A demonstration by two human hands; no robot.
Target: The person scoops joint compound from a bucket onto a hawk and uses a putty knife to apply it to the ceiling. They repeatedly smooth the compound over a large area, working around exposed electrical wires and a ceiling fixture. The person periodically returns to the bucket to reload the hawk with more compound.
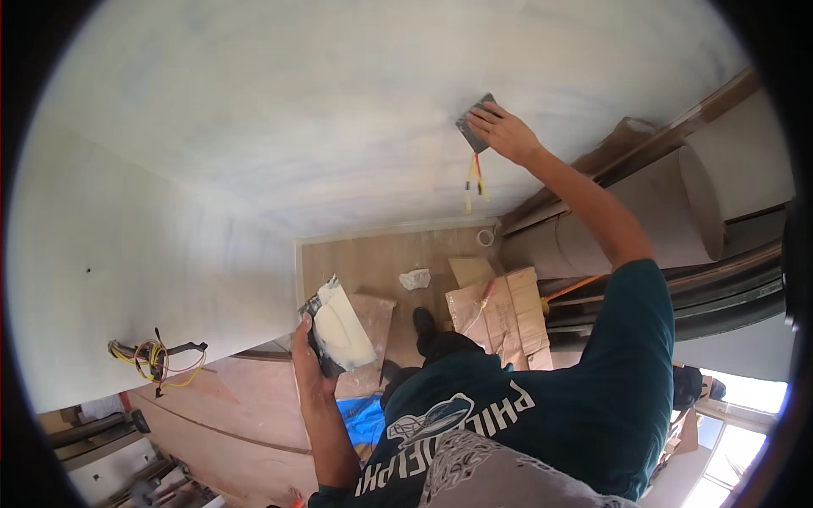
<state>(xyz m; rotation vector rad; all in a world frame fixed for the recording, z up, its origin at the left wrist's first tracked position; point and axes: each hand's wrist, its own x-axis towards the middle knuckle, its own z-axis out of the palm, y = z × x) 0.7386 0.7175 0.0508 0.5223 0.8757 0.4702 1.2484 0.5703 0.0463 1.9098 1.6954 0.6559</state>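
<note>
- My right hand [511,138] is up at the upper right of centre, its fingers [485,118] laid over the face of a dark flat tool [467,129]; they hold it, though my thumb is out of sight, so I can't tell how it closes the grip.
- That tool sits at the pale, streaky wall [339,110] filling the top of the frame, just above a bunch of yellow and red wires [476,179] poking out.
- My left hand [316,368], left of the lower centre, is closed round the edge of a dark plate [319,342]; the thumb lies along its left side, and the other fingers are mostly hidden beneath.
- On that plate is a thick layer of white paste [342,326] (smooth across the middle, ragged at the top corner).
- At the lower left, a second bundle of wires [154,356], mostly yellow, hangs out of the side wall [195,279].
- Around the middle, the floor [356,254] bears a crumpled white scrap [415,278], a pale ring [484,238] and folded cardboard [518,315].
- A blue sheet [362,418] shows beside my left forearm.
- A big brown roll [669,212] lies at the right, partly behind my right forearm.
</note>
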